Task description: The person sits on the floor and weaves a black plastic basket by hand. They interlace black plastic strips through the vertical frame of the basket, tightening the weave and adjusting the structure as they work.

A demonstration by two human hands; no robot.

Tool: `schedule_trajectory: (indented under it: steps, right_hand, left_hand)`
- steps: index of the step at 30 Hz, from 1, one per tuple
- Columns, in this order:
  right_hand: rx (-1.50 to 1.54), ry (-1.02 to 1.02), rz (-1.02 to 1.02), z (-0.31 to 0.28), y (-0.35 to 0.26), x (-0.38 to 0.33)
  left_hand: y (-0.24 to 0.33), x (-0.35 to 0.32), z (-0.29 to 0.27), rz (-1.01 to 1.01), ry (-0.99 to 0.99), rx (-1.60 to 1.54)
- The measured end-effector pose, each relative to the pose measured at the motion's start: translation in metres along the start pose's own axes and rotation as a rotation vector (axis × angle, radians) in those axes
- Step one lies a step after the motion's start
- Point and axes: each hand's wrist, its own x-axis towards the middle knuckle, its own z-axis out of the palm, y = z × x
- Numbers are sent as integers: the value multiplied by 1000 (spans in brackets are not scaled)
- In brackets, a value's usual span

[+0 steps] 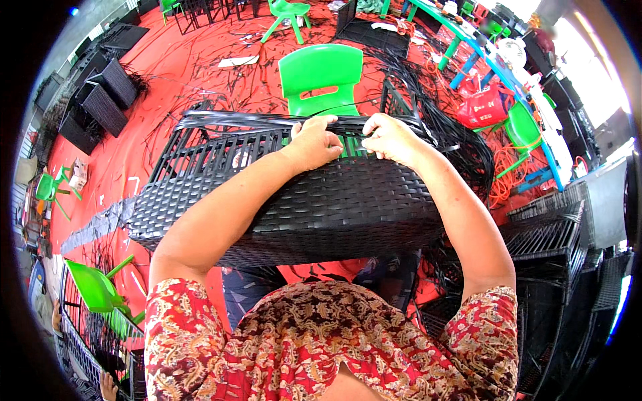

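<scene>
A half-woven black wicker panel (348, 194) of flat plastic strips lies across my lap, its near part tightly woven and its far part still bare slats. My left hand (314, 142) is at the edge of the weave, fingers bent over the black strips and the thumb lower down. Close to its right, my right hand (391, 139) pinches a black plastic strip (354, 155) between thumb and curled fingers. Long loose strips (261, 120) run along the panel's far edge, passing beneath both hands. My fingertips partly hide the strip.
Just beyond the panel stands a green plastic chair (321, 73). A tangle of loose strips (468, 147) hangs at the right, near a red bag (483, 108) and a blue-edged table (508, 73). Dark wicker pieces (103, 100) stand at left. Another person's hand (108, 386) shows lower left.
</scene>
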Motion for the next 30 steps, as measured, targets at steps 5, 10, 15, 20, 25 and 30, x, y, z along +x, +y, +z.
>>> schedule_trajectory:
  steps: [5, 10, 15, 20, 25, 30]
  right_hand:
    - [-577, 56, -319, 14, -2, 11]
    - [-485, -24, -110, 25, -29, 11]
    - [-425, 55, -264, 24, 11, 23]
    - [-433, 98, -251, 21, 14, 13]
    - [-399, 112, -282, 27, 16, 13]
    - [-397, 113, -305, 28, 14, 13]
  left_hand:
    - [2, 10, 9, -81, -206, 52]
    - [-71, 27, 67, 14, -68, 180]
    - [-31, 16, 25, -93, -95, -293]
    - [-12, 16, 19, -123, -39, -628]
    - [-34, 17, 29, -100, -96, -718]
    - [-24, 13, 22, -153, -81, -799]
